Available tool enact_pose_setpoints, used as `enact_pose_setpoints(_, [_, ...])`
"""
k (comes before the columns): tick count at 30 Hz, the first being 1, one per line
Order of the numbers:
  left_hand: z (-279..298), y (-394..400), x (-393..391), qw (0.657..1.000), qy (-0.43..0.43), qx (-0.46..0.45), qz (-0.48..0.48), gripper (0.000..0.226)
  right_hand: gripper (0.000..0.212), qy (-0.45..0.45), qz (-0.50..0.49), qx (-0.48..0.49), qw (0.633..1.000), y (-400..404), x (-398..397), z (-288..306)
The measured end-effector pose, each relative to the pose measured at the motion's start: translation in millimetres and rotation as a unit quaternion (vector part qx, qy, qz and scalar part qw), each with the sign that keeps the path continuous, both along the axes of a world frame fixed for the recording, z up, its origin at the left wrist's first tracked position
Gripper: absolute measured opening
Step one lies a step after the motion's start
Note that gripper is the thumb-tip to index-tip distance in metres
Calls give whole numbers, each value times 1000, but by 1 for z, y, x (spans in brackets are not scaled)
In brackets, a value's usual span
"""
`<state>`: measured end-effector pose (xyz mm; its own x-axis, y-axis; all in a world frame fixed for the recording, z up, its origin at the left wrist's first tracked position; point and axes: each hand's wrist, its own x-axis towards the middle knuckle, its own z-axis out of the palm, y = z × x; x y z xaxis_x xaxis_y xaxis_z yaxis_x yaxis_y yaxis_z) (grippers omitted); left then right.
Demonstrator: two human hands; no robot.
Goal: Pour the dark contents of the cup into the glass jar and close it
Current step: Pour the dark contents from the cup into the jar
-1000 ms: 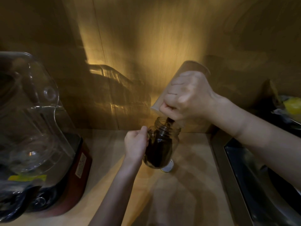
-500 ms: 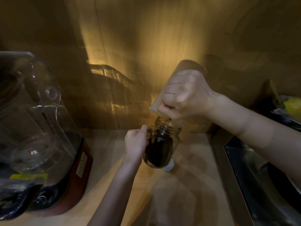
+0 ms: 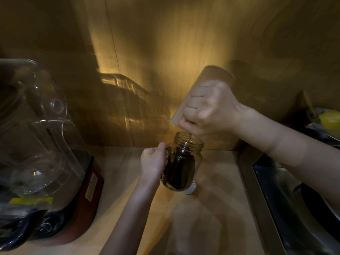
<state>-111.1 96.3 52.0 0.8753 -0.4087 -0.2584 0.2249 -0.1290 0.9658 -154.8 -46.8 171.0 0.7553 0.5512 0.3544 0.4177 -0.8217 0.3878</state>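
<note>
On the pale wooden desk (image 3: 211, 227), just left of the steel sink (image 3: 294, 208), stands the clear glass jar with a side handle and threaded neck (image 3: 181, 162), taken here as the landmark

Findings:
- The jar is upright, or slightly tilted, with its mouth open and uncapped. Dark contents fill most of its body, up to about the shoulder
- The left hand (image 3: 153, 162) is closed around the handle on the jar's left side, steadying it
- The right hand (image 3: 207, 109) is clenched around a tan, tapered paper-like cup (image 3: 211, 76), held directly above the jar and tipped steeply, its rim pointing down toward the jar mouth. No stream is visible between cup and jar; whether anything remains inside the cup cannot be told
- A small round pale disc (image 3: 190, 189) lies on the desk touching the jar's base on its near right side, partly hidden; probably the lid, though that is not certain
- Well to the left of the jar sits a blender with a red base and clear pitcher (image 3: 46, 144), not involved

Assessment: pouring appears largely complete or in its closing stage. Outstanding: set the cup aside, pick up the lid, and screw it onto the threaded neck. The jar is not yet closed
</note>
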Motion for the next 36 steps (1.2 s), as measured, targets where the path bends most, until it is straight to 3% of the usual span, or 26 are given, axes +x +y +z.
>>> enact_pose_setpoints(2, [-3,-1,0,1000,-1,-1,0,41,49,-94,11,2,996,0,-1,0])
enact_pose_setpoints(5, [-8,0,2,1000,-3,-6,0,43,43,-129,-11,70,989,3,-4,-3])
enact_pose_setpoints(8, [-14,0,3,1000,7,0,18,45,38,-148,-65,194,968,-8,-5,-11])
enact_pose_setpoints(15, [-38,1,3,999,10,29,39,43,41,-135,-165,355,910,-32,-17,-62])
enact_pose_setpoints(18, [-54,4,3,999,-4,40,34,35,41,-109,-240,485,834,-39,-21,-86])
enact_pose_setpoints(21, [-72,11,3,999,14,30,5,43,41,-75,-284,618,729,-49,-25,-110])
enact_pose_setpoints(26, [-98,32,9,999,23,-5,31,35,41,-40,-337,809,480,-45,-36,-152])
enact_pose_setpoints(28, [-108,38,11,999,0,9,46,39,31,-20,-346,847,404,-41,-36,-167])
enact_pose_setpoints(29, [-112,40,10,999,1,11,53,39,23,-10,-358,850,387,-39,-36,-174])
enact_pose_setpoints(32, [-125,40,1,998,28,22,42,41,14,15,-399,826,398,-36,-30,-191])
enact_pose_setpoints(36, [-139,41,-3,991,84,36,94,41,38,-16,-397,847,353,-36,-8,-217])
